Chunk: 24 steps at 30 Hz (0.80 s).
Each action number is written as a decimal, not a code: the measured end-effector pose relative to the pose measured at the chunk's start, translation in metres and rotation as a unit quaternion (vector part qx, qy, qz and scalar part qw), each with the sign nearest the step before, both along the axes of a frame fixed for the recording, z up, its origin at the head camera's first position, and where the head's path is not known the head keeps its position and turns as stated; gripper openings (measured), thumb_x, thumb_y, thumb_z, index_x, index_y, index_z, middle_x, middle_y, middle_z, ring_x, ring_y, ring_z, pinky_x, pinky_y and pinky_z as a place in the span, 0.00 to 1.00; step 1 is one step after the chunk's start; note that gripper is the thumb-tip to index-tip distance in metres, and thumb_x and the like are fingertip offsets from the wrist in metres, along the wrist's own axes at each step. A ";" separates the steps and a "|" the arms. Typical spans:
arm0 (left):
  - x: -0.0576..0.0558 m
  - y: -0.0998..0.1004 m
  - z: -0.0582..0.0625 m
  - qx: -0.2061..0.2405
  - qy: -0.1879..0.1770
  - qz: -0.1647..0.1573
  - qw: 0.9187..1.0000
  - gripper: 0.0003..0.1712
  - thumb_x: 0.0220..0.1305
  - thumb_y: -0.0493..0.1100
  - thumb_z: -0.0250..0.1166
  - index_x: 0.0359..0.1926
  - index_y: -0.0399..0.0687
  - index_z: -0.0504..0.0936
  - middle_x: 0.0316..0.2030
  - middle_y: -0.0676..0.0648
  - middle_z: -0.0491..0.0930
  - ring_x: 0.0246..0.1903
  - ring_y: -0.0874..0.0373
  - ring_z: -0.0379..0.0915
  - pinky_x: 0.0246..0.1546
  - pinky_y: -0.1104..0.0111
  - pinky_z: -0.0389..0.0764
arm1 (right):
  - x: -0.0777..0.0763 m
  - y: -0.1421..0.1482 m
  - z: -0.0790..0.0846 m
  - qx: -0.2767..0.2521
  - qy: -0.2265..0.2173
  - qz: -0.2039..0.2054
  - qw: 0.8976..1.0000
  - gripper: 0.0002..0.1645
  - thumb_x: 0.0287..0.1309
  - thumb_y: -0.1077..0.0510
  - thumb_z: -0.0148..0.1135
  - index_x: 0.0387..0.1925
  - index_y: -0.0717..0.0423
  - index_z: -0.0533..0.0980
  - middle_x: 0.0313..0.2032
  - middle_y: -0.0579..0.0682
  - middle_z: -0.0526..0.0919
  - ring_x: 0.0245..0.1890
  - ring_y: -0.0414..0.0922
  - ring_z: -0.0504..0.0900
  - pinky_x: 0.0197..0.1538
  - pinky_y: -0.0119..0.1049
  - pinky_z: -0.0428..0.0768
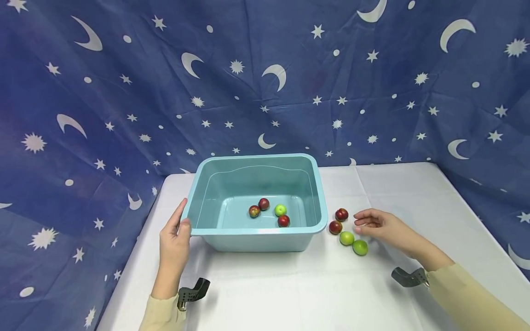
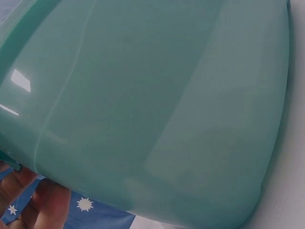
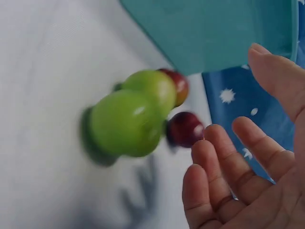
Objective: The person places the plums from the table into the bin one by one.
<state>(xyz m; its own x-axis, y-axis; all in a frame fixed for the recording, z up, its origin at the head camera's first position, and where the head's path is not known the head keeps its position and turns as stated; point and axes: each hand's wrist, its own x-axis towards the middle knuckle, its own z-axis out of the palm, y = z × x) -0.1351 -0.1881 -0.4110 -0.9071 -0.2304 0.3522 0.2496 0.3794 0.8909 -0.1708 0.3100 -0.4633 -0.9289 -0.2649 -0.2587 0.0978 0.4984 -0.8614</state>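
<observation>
A turquoise plastic tub stands upright on the table, with three red apples and one green apple on its floor. My left hand grips its left rim near the front corner, thumb toward the front; in the left wrist view the fingers curl under the rim. Right of the tub, two red apples and two green apples lie close together. My right hand hovers just right of them, holding nothing; in the right wrist view its fingers are spread and slightly bent.
A white cloth covers the table. Close behind it and along both sides hangs a blue curtain with moons and stars. A black wrist mount sticks out from each sleeve.
</observation>
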 end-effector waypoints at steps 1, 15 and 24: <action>0.000 0.000 0.000 0.002 0.000 0.000 1.000 0.27 0.67 0.32 0.49 0.67 0.40 0.69 0.64 0.42 0.69 0.63 0.50 0.64 0.56 0.79 0.66 | 0.001 0.002 -0.003 0.006 -0.009 0.000 1.000 0.37 0.57 0.46 0.67 0.60 0.63 0.69 0.53 0.57 0.78 0.50 0.48 0.77 0.49 0.37 0.78; -0.002 -0.001 -0.001 0.001 0.012 -0.002 1.000 0.27 0.67 0.32 0.49 0.67 0.38 0.69 0.64 0.42 0.69 0.63 0.50 0.64 0.57 0.78 0.66 | 0.008 0.012 -0.031 0.032 -0.076 0.029 0.996 0.34 0.52 0.47 0.71 0.57 0.59 0.73 0.47 0.53 0.76 0.48 0.49 0.72 0.48 0.38 0.74; 0.000 -0.001 -0.002 0.003 0.008 0.002 1.000 0.27 0.66 0.31 0.49 0.67 0.37 0.69 0.64 0.42 0.69 0.64 0.49 0.63 0.58 0.78 0.65 | 0.011 0.009 -0.031 0.069 -0.085 0.038 0.993 0.31 0.48 0.45 0.74 0.52 0.54 0.75 0.43 0.52 0.73 0.44 0.49 0.68 0.44 0.41 0.68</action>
<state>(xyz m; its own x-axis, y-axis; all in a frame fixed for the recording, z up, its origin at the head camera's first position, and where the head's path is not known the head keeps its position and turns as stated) -0.1355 -0.1889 -0.4129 -0.9004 -0.2371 0.3647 0.2618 0.3744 0.8896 -0.1600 0.3186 -0.4944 -0.8475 -0.2832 -0.4490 0.1943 0.6216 -0.7588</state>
